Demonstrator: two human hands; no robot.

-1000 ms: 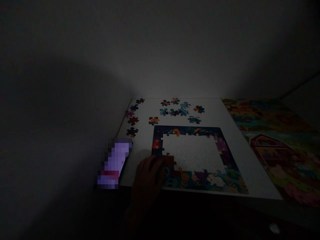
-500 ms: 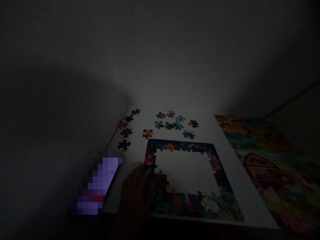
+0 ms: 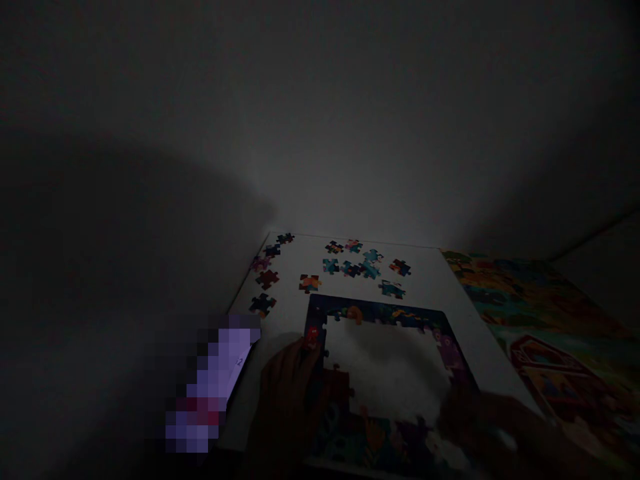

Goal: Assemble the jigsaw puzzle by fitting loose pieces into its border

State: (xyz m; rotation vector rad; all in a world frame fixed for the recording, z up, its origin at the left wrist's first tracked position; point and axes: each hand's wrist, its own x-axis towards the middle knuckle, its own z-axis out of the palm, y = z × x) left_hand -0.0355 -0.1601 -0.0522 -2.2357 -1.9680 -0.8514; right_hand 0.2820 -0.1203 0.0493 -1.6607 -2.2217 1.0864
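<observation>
A partly filled jigsaw puzzle with a dark blue sea-themed border lies on a white board, its middle bare and white. My left hand rests at the puzzle's left edge, fingers stretched out, their tips on the border near a red sea creature. Over the lower right part of the border is my right hand, dark and blurred. Its fingers look bent together; whatever they hold is hidden. Beyond the frame lie several loose puzzle pieces, with an orange piece nearest its top left corner.
More loose pieces run along the board's left edge. A lit, pixelated phone-like screen stands at the left. Colourful farm pictures lie on the right. A pale wall rises behind the white board; the light is dim.
My right hand has come in from the lower right over the puzzle. The view has shifted, so everything sits lower and further right. My left hand stays at the puzzle's left edge.
</observation>
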